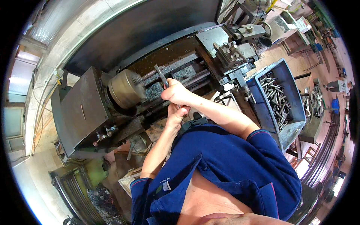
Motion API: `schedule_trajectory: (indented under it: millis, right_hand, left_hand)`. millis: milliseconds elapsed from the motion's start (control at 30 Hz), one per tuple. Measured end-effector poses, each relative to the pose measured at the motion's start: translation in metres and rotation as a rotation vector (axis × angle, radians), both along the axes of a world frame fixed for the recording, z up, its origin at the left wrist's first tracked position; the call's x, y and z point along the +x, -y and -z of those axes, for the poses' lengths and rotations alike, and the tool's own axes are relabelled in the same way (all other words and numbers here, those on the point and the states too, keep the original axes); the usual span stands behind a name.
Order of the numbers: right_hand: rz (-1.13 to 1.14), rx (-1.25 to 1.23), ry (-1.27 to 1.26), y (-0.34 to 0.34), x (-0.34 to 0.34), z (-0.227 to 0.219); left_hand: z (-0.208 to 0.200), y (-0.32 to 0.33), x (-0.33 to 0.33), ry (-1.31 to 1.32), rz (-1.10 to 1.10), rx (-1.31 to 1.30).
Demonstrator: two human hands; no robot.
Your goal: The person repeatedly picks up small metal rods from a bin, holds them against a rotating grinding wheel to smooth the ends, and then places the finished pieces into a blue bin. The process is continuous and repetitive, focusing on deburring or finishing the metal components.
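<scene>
My right hand (pixel 174 92) is closed around a slim grey metal bar-like tool (pixel 162 75), its far end sticking out past my fingers over the lathe bed. Whether it is a file or a measuring tool I cannot make out. Just below, nearer my body, my left hand (pixel 176 117) has its fingers curled in; what they hold, if anything, is hidden. Left of both hands is the round lathe chuck (pixel 125 89), its right edge smeared. Grey metal chips (pixel 183 73) lie in the bed beyond my hands.
The headstock (pixel 84 108) stands at the left, with levers (pixel 107 134) on its front. To the right are the tool post (pixel 230 52) and carriage. A blue crate (pixel 258 108) of metal pins stands nearer right. A dark splash guard (pixel 150 30) runs behind the lathe.
</scene>
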State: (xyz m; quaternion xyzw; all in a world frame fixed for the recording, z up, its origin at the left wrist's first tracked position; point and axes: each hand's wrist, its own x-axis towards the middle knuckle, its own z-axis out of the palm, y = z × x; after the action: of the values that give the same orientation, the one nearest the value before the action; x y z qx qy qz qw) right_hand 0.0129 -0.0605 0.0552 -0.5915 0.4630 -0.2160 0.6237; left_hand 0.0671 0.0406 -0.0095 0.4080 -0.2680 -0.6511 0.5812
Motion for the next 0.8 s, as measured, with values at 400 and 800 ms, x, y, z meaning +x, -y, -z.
schedule_trajectory:
  millis: [400,800]
  right_hand:
    - [-0.029,-0.222,0.086,0.004,0.003,0.038]
    - [-0.055,-0.316,-0.192,0.017,0.019,0.085]
  left_hand:
    - [-0.005,0.006,-0.005,0.044,-0.013,0.028]
    - [0.002,0.005,0.003,0.087,0.050,0.034]
